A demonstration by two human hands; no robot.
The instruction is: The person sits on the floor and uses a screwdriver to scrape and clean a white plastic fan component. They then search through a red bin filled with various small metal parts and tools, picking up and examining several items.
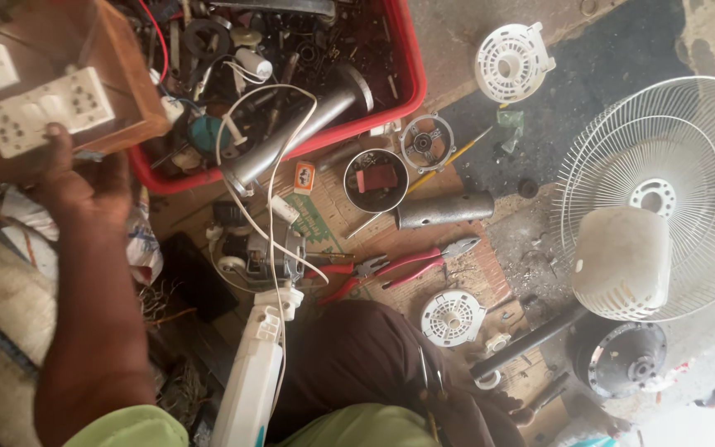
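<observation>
**A:** Starting with the head view: what is sitting in containers?

**B:** A red plastic tub (411, 79) is holding a jumble of dark metal parts, wires and a chrome tube (295, 132) that is leaning out over its front wall. In front of it a small round tin (353, 165) is holding one reddish-brown block. Both are resting on the floor.

**A:** And the hands?

**B:** Only the left hand (84, 186) is showing. It is reaching up to a white switch board (47, 109) mounted on a wooden box (130, 83), with the thumb touching the board's lower edge. The grip is lying loosely apart, clamped on nothing. The right hand is not showing at all.

**A:** Where is that board lying?

**B:** At the top left, just beside the tub's left wall.

**A:** Counts?

**B:** Two red-handled pliers (403, 265) are lying on cardboard, touching each other. One bare fan motor (262, 252) is sitting left of them, white cord looping over it. Two white vented motor caps are lying well apart, one (511, 60) up top, one (452, 317) near the knee. One wire fan guard (688, 149) is lying at the right with a cream motor cover (622, 261) resting on it. One short grey pipe (444, 209) is lying beside the tin.
</observation>
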